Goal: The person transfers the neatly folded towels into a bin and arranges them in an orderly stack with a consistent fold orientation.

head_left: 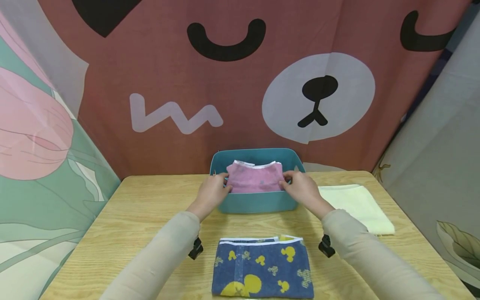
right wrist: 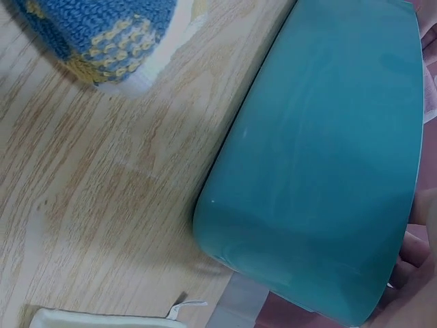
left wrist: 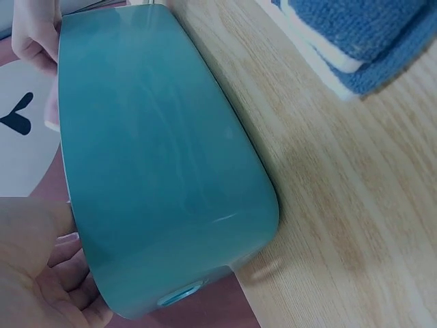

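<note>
A pink folded towel (head_left: 255, 177) with a white edge sits partly inside a teal bin (head_left: 258, 203) at the back of the table. My left hand (head_left: 211, 191) pinches the towel's left side, and my right hand (head_left: 303, 189) holds its right side. Both hands are at the bin's front rim. In the left wrist view the bin's wall (left wrist: 157, 157) hides the towel's lower part. Curled fingers (right wrist: 410, 256) show beyond the rim in the right wrist view.
A folded blue towel (head_left: 262, 266) with yellow mouse-head shapes lies at the table's front middle. To the right rests a folded pale yellow towel (head_left: 356, 208). Behind the table hangs a reddish-brown printed curtain (head_left: 168, 146), close to the bin.
</note>
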`<state>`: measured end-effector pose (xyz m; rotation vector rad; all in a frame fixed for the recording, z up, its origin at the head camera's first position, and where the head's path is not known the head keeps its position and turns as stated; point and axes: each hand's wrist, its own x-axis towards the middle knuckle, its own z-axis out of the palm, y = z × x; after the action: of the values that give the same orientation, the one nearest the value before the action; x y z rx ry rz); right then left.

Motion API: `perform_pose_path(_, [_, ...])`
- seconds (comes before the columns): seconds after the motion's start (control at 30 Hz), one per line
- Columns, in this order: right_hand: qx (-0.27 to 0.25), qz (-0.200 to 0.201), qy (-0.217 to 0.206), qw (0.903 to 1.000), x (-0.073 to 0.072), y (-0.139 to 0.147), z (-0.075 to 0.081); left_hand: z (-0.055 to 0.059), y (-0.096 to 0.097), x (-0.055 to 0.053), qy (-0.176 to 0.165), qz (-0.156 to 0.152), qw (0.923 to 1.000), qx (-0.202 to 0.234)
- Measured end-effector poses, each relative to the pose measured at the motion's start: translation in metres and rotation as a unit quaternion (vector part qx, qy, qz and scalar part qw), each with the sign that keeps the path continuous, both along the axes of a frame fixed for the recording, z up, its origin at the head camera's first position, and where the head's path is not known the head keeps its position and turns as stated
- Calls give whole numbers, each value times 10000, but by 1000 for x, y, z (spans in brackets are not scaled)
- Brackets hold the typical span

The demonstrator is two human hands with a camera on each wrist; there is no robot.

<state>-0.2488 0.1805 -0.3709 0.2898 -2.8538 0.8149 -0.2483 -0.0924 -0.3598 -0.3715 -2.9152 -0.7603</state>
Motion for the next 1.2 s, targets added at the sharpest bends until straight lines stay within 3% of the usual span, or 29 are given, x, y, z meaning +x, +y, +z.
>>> perform_pose_path(0.6, [-391, -71, 440, 9982, 6, 2, -6, -5, -3, 0, 97, 18, 9984, 563])
perform_pose_path(0.73, [-528, -60, 540, 9971, 10, 3, -4, -4, -4, 1, 281, -69, 9969, 733])
perform_pose_path(1.2, [-1254, -43, 1098, 9860, 29, 7, 0, 3, -12, 24, 478, -181, 9870, 1523])
